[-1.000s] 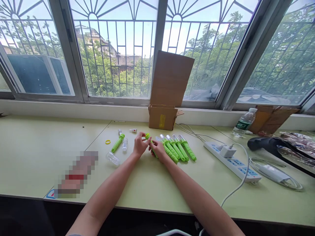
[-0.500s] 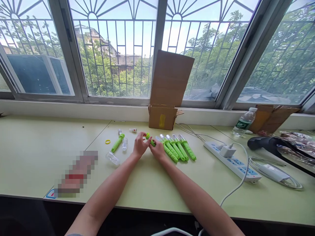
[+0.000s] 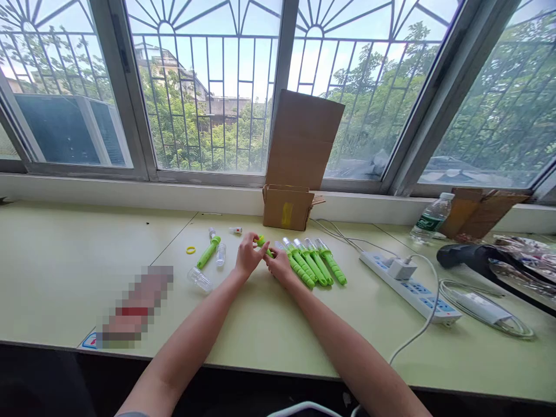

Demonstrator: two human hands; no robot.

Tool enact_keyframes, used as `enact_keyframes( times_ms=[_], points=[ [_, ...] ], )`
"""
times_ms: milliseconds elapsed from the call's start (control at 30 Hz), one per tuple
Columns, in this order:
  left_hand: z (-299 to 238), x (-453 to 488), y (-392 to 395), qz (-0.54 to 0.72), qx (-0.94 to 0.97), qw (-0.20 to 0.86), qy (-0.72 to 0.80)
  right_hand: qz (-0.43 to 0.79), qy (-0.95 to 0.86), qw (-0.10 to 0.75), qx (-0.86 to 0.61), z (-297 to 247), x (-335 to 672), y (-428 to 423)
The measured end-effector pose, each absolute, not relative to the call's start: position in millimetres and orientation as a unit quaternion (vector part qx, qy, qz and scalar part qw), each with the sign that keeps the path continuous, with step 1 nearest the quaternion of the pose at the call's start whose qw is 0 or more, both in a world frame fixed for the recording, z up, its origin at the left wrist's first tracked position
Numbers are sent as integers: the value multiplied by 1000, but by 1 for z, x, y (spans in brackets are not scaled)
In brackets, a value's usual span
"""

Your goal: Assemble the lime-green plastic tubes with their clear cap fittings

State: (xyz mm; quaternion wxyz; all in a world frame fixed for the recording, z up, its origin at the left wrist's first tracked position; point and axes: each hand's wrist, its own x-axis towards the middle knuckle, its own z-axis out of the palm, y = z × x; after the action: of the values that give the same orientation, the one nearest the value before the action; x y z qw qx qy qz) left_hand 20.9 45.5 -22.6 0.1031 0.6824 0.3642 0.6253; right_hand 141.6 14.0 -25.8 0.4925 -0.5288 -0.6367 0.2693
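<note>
Between my fingers is a green plastic handle (image 3: 261, 240) with a yellowish-green top; my hands cover much of it. My left hand (image 3: 249, 255) pinches its upper end, and my right hand (image 3: 278, 266) is closed around its lower part. Just right of my right hand lie several green ribbed handles with clear tips (image 3: 313, 260), side by side. To the left rest another green handle (image 3: 209, 252), a clear plastic cap (image 3: 220, 255), a larger clear cup (image 3: 200, 280) and a yellow ring (image 3: 190, 250). A small clear piece with a red spot (image 3: 236, 230) lies behind.
An open cardboard box (image 3: 286, 211) stands against the window sill. On the right are a white power strip (image 3: 412, 286) with cables, a water bottle (image 3: 432, 217), a black strap-like object (image 3: 467, 255) and a coiled charger cable (image 3: 486, 305). A pixelated patch (image 3: 136, 310) hides something at left.
The view has shifted very slightly. Both hands keep their hold on the green handle, with hardly any visible movement.
</note>
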Motion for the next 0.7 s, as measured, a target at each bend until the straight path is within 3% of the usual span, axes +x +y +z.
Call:
enact_keyframes(
  times_ms=[333,533,700],
  points=[
    [-22,22,46,629,682,95,361,278,-642,503,-508,-19,141,12],
    [-21,21,44,635,684,85,350,342,-611,512,-496,-26,140,13],
    [-20,21,43,638,689,66,337,311,-628,539,-467,-29,141,17]
  ],
)
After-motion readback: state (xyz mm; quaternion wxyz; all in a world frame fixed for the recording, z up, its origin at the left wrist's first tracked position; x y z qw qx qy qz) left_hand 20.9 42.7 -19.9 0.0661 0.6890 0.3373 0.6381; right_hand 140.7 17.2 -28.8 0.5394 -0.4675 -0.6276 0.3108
